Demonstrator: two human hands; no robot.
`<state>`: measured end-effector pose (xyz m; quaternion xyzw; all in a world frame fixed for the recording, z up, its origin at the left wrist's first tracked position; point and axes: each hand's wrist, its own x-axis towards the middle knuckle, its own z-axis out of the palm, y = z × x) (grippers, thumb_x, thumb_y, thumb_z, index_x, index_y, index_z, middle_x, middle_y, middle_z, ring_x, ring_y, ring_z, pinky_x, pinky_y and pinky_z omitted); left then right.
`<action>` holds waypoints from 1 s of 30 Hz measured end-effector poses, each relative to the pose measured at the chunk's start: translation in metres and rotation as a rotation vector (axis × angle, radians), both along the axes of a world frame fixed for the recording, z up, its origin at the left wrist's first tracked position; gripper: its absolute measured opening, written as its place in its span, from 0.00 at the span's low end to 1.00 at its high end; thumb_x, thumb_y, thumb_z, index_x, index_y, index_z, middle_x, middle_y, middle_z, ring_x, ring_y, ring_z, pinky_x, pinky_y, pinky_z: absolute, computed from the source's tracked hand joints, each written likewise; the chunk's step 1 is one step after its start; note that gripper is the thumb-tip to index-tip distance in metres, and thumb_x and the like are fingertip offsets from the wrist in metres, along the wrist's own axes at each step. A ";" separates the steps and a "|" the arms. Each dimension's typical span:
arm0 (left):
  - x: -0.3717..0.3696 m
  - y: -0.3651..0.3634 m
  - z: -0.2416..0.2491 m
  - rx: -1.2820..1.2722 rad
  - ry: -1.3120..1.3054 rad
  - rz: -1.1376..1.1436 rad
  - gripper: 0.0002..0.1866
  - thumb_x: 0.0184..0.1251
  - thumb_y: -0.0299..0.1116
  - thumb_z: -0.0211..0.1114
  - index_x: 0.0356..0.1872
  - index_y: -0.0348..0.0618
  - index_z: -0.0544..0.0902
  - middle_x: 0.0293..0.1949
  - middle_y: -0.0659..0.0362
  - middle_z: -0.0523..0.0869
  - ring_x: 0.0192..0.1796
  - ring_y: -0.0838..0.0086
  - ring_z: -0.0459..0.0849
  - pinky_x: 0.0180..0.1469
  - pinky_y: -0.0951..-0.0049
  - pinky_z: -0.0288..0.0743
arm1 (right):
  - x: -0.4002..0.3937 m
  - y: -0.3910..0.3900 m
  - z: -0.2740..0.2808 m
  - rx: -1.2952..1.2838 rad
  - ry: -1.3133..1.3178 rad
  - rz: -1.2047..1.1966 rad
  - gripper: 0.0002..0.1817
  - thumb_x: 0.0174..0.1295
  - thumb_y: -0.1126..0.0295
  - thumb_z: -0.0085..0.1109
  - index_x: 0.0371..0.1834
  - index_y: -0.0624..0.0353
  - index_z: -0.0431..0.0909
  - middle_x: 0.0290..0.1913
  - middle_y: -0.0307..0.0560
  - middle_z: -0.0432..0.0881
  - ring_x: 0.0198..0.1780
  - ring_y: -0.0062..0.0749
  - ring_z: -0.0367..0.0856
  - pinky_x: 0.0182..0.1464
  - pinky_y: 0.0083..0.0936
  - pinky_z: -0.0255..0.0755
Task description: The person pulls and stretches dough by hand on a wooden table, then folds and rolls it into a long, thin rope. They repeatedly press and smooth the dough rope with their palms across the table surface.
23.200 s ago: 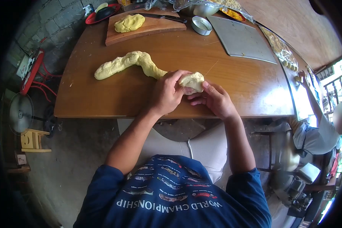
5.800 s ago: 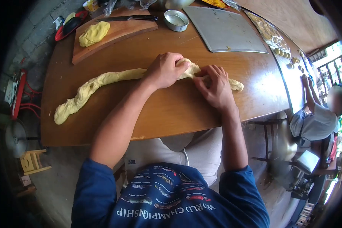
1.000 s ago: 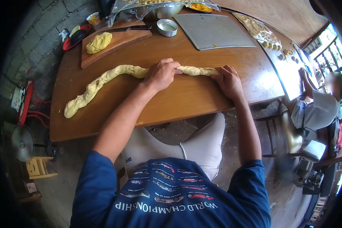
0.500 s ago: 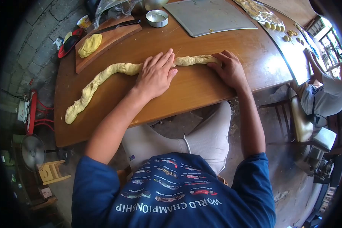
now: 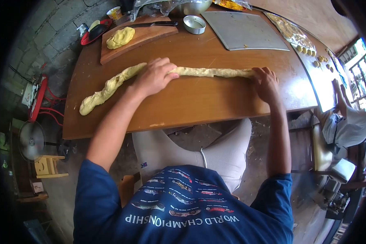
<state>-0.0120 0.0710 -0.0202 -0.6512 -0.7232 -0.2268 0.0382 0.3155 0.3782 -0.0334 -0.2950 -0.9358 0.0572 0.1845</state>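
A long, lumpy rope of pale yellow dough (image 5: 211, 72) lies across the wooden table (image 5: 207, 97), its left part bending toward me. My left hand (image 5: 154, 76) is closed over the rope near its middle, with the fingers curled down behind it. At the far right end, my right hand (image 5: 266, 83) grips the tip of the dough, which its fingers partly hide. Between both hands the rope runs nearly straight and is thinner than the left part.
A wooden board (image 5: 144, 34) at the back left carries a dough lump (image 5: 120, 38) and a knife (image 5: 158, 23). Behind stand a round tin (image 5: 194, 25) and a metal sheet (image 5: 248, 32). Small dough balls (image 5: 305, 50) sit at right, near another person (image 5: 347, 126).
My right hand has moved right with the dough's end, and the stretch between my hands is longer. My left hand has shifted left and curled around the rope. The view has tilted slightly.
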 end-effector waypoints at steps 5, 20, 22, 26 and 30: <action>0.049 -0.011 -0.002 -0.140 -0.058 0.107 0.23 0.82 0.40 0.69 0.71 0.42 0.83 0.67 0.48 0.84 0.71 0.48 0.81 0.74 0.50 0.73 | -0.084 -0.146 0.043 -0.240 0.149 0.451 0.31 0.76 0.55 0.69 0.76 0.61 0.79 0.69 0.63 0.83 0.72 0.64 0.80 0.76 0.50 0.75; -0.064 0.046 -0.044 -0.169 0.121 0.588 0.31 0.88 0.48 0.49 0.86 0.52 0.74 0.88 0.51 0.69 0.88 0.52 0.68 0.88 0.45 0.60 | -0.274 -0.122 -0.010 -0.136 -0.042 0.095 0.36 0.87 0.40 0.41 0.78 0.57 0.78 0.82 0.56 0.74 0.88 0.52 0.64 0.88 0.55 0.56; -0.061 0.044 -0.035 -0.086 0.018 0.517 0.29 0.89 0.48 0.48 0.81 0.51 0.80 0.85 0.54 0.75 0.85 0.54 0.73 0.86 0.46 0.63 | -0.271 -0.118 -0.009 -0.098 0.009 0.150 0.31 0.87 0.43 0.45 0.70 0.56 0.83 0.75 0.55 0.80 0.81 0.54 0.73 0.84 0.50 0.63; -0.040 0.016 -0.066 0.115 0.168 0.460 0.26 0.86 0.46 0.59 0.76 0.44 0.83 0.78 0.54 0.83 0.78 0.55 0.80 0.84 0.48 0.66 | -0.244 -0.126 -0.026 0.063 0.147 0.343 0.28 0.87 0.45 0.46 0.67 0.53 0.84 0.68 0.54 0.86 0.76 0.50 0.79 0.80 0.48 0.68; 0.016 -0.065 -0.025 -0.033 0.152 0.290 0.32 0.88 0.51 0.60 0.81 0.40 0.78 0.80 0.47 0.81 0.83 0.53 0.76 0.85 0.49 0.64 | -0.172 -0.147 -0.018 0.014 0.052 0.482 0.35 0.87 0.42 0.45 0.76 0.63 0.78 0.80 0.60 0.78 0.84 0.54 0.71 0.85 0.49 0.64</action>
